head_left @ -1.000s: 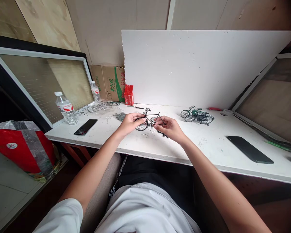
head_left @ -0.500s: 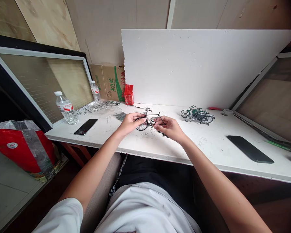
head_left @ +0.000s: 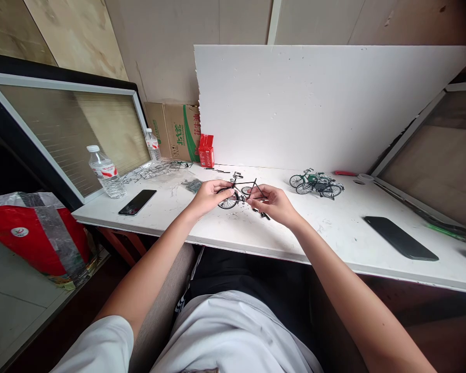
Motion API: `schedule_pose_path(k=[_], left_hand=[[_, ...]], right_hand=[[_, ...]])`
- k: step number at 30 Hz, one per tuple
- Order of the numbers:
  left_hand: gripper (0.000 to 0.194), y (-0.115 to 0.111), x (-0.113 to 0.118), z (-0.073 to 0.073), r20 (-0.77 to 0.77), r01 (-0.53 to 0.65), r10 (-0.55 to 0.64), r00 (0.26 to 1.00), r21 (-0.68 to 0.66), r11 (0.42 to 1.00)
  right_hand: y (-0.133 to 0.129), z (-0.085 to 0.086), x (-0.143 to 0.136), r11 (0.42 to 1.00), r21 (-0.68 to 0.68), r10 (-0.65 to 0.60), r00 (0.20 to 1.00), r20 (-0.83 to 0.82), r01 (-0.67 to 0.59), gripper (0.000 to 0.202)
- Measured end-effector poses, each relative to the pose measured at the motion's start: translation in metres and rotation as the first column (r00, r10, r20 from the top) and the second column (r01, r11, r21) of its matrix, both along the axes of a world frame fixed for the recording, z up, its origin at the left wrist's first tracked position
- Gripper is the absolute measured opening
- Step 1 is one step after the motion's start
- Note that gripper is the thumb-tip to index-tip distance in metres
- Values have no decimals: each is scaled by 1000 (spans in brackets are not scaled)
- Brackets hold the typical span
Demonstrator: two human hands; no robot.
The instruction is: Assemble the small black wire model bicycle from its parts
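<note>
Model bicycle (head_left: 239,192): slim dark frame, front wheel (head_left: 228,201) at its left end, handlebar (head_left: 237,175) uppermost. It sits over the middle depth of the worktop (head_left: 217,230), between the front and back edges; whether the wheel touches the surface, you cannot tell from here.

Risks, as judged: the frame tubes look thin, so uneven pressure from your two hands could bend or snap one at the rear fork. A twist at the left end could work the front wheel out of line. A slip by your fingers could drop the frame onto the small dark part (head_left: 264,215) below your right hand, or knock that part toward the front edge.

Position: the bicycle lies directly between your hands. Your left hand (head_left: 209,197) pinches its front end, by the wheel and fork; your right hand (head_left: 274,203) grips the rear tubes between thumb and fingers. Another wheel (head_left: 246,191) shows just behind the frame; attachment unclear.

Farther out: assembled model bicycles (head_left: 318,186) stand toward the back edge, right of your hands. A phone (head_left: 137,202) lies near the front left corner; thin parts frames (head_left: 166,170) lie toward the back edge.
</note>
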State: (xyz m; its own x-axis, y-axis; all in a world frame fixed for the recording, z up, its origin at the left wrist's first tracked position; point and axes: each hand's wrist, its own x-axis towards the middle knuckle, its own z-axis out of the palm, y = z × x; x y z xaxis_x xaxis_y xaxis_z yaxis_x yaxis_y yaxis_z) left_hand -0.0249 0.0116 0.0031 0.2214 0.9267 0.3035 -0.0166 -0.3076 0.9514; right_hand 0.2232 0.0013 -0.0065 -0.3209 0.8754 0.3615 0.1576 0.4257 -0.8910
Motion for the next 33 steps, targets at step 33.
schedule_pose_path(k=[33], left_hand=[[46,0,0,-1,-13,3,-3,1000,-12,1000]], right_hand=[[-6,5,0,999,-38,-4,998,55,6,45]])
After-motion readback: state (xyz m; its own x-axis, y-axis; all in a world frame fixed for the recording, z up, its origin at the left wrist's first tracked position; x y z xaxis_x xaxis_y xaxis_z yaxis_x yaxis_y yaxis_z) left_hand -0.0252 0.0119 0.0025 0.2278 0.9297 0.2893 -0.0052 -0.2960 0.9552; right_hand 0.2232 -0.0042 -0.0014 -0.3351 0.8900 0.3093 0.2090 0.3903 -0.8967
